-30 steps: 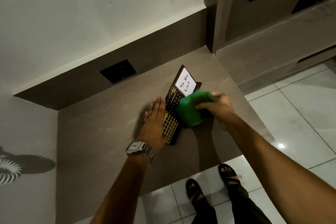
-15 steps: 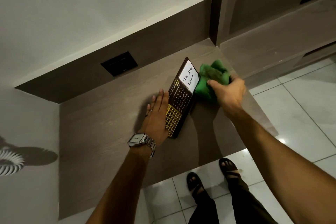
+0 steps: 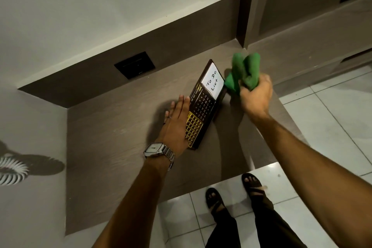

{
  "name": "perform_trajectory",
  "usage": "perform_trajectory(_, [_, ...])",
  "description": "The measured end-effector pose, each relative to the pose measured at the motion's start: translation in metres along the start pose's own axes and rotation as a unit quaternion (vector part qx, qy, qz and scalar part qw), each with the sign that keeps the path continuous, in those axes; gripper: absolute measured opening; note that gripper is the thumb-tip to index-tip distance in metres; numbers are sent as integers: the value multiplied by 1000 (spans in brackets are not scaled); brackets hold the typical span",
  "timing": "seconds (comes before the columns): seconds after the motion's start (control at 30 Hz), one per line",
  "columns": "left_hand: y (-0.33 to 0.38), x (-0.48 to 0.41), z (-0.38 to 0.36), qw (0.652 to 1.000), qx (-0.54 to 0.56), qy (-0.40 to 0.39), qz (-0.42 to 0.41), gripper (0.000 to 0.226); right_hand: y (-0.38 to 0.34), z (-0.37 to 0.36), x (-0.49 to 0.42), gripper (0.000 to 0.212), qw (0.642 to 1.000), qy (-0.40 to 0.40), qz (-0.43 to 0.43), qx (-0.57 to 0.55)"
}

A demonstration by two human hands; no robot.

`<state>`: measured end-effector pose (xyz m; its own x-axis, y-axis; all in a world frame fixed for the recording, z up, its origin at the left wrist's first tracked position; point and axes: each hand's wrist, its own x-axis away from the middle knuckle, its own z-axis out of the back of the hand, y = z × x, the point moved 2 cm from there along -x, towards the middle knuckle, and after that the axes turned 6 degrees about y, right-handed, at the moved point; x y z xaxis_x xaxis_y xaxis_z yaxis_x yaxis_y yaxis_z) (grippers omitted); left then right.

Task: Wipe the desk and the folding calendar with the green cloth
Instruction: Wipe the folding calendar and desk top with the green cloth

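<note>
A dark folding calendar (image 3: 203,104) with a gold grid and a white "To Do List" panel stands tilted on the brown wooden desk (image 3: 112,139). My left hand (image 3: 177,123), fingers straight and flat, braces the calendar's left side. My right hand (image 3: 255,96) is closed on the bunched green cloth (image 3: 242,72), which is at the calendar's upper right edge, just past the white panel, with its top ends sticking up.
A black wall socket (image 3: 134,65) sits in the brown back panel behind the desk. A cabinet (image 3: 302,26) rises at the right. Tiled floor (image 3: 332,117) and my sandalled feet (image 3: 233,189) lie below the desk's front edge. A shadow of a fan falls at left.
My right hand carried the green cloth from the calendar's face up and to the right, off its upper edge, and lifted it. My left hand stayed against the calendar.
</note>
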<state>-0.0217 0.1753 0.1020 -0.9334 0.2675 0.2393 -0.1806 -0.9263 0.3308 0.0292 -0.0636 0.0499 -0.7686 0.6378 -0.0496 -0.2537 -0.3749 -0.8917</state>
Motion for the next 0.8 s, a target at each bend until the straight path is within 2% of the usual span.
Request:
perform_trajectory(0.03, [0,0,1,1000,-1,1,1,125,-2,0,-2,30,999,-4,51,-10])
perform_trajectory(0.1, [-1,0,1,1000,-4,2,2,125,3,-4,14,27,975,-112,191,-18])
perform_trajectory(0.2, [0,0,0,1000,-10,10,-4,124,20,-5,58,21,894,-312,318,44])
perform_trajectory(0.27, [1,-1,0,1000,-13,13,-6,124,24,-4,64,20,835,-370,395,98])
perform_trajectory(0.3, [2,-1,1,1000,-14,9,-5,124,20,-4,56,20,827,-380,399,111])
perform_trajectory(0.4, [3,1,1,1000,-19,7,-3,126,10,-3,6,24,877,-326,324,142])
perform_trajectory(0.53, [5,2,1,1000,-19,8,0,123,7,-2,-23,34,905,-283,269,169])
perform_trajectory(0.6, [4,1,2,1000,-19,6,2,123,8,-4,8,34,895,-327,271,138])
perform_trajectory(0.7, [3,1,2,1000,-10,6,2,121,11,2,64,33,833,-432,330,100])
perform_trajectory(0.73, [4,0,2,1000,-10,5,3,122,11,4,62,35,825,-447,331,99])
perform_trajectory(0.8, [3,0,2,1000,-16,5,1,124,13,2,28,35,849,-405,322,107])
